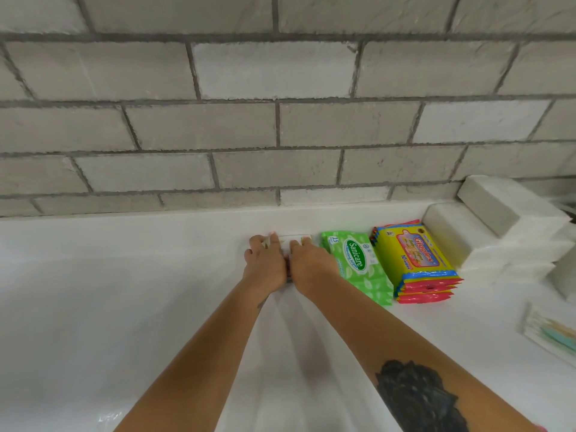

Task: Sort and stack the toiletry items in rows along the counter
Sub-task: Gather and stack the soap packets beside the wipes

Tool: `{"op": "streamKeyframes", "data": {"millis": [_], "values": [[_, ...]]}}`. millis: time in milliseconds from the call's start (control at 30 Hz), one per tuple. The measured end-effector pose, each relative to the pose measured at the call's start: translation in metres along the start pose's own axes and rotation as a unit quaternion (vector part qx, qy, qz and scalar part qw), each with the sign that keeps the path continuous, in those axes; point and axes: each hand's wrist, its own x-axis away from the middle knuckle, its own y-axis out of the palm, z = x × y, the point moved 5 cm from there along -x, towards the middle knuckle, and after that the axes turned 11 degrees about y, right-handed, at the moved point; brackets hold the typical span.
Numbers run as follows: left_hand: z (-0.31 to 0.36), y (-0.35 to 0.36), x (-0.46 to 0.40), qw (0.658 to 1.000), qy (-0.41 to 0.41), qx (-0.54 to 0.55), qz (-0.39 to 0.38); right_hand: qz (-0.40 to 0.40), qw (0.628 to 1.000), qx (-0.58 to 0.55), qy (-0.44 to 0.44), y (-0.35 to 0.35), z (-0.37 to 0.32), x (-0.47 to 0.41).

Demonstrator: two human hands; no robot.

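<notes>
Both of my hands lie side by side on a small white packet (294, 239) on the white counter (124, 291), near the wall. My left hand (265, 263) covers its left part and my right hand (308, 266) its right part, fingers stretched flat over it. Most of the packet is hidden under them. Right beside it lies a green Sanicare wipes pack (358, 263). A stack of yellow Giggles wipes packs (417, 263) follows to the right. White wrapped tissue packs (498, 226) are piled in steps at the far right.
A grey tiled wall (280, 120) rises behind the counter. A flat packet with teal and tan sticks (551, 335) lies at the right edge. A white object (565, 272) sits at the far right border.
</notes>
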Motion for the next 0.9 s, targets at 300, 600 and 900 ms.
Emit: {"op": "streamKeyframes", "data": {"millis": [300,600,900], "values": [[0.018,-0.023,0.03,0.991,0.048,0.021,0.127,0.088,0.986,-0.131,-0.049,-0.031,0.021,0.049],[0.05,-0.001,0.101,0.98,0.114,0.101,0.127,0.114,0.971,-0.212,-0.001,-0.031,0.096,0.13],[0.054,0.037,0.192,0.989,0.117,0.046,-0.077,0.102,0.966,-0.237,-0.003,-0.007,0.131,0.178]]}}
